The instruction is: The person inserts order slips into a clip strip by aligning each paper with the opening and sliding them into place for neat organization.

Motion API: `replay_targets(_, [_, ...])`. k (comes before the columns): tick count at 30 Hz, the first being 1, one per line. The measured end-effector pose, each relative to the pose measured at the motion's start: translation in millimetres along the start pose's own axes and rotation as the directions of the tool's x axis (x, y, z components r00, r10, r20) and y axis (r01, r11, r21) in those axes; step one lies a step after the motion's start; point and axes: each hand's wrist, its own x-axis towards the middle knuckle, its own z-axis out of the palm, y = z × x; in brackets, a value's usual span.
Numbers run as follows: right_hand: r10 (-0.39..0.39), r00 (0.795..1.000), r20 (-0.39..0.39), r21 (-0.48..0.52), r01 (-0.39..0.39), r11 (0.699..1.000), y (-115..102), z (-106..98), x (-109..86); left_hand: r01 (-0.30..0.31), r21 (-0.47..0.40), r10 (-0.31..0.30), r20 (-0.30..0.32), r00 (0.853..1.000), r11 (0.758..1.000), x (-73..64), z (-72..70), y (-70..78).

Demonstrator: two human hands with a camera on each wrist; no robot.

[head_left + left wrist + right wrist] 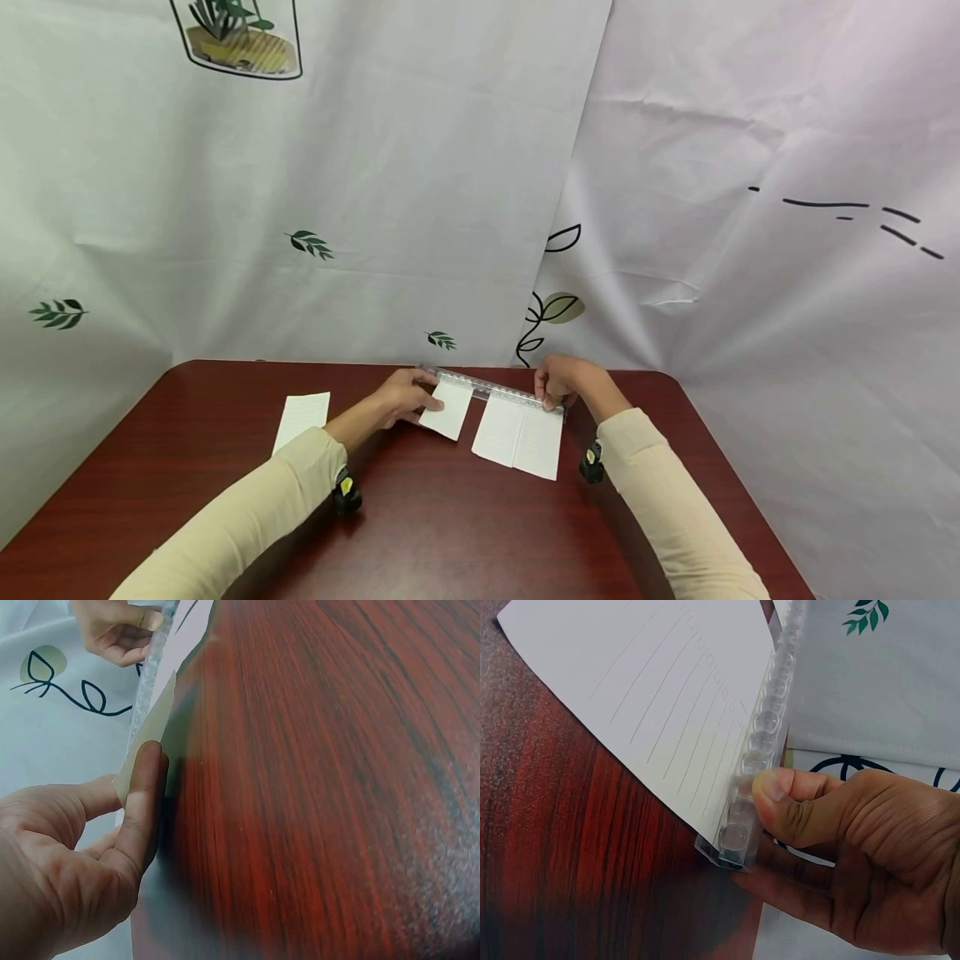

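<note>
A clear plastic strip (491, 388) with a row of round bumps lies slantwise near the table's far edge. My left hand (405, 398) pinches a small white paper sheet (448, 408) beside the strip's left part. Up close in the left wrist view, the fingers (142, 802) lie along the sheet's underside. Two more white sheets (497, 429) sit side by side against the strip's right part. With thumb and fingers, my right hand (562, 382) grips the right end of the strip. Faint ruled lines show on the lined sheet (652, 690) in the right wrist view.
Another white sheet (302, 417) lies at the left, partly behind the left forearm. The dark red wooden table (450, 533) ends against a pale hanging cloth (420, 183) printed with leaves. Each wrist carries a small black device (592, 463).
</note>
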Motion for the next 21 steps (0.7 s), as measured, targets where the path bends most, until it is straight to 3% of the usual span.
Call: replay_targets(21, [-0.017,1.000,0.008,-0.013,0.018,1.000,0.6,-0.9,0.5,0.014,-0.013,-0.014,0.013,1.000,1.000,0.1,4.0,0.8])
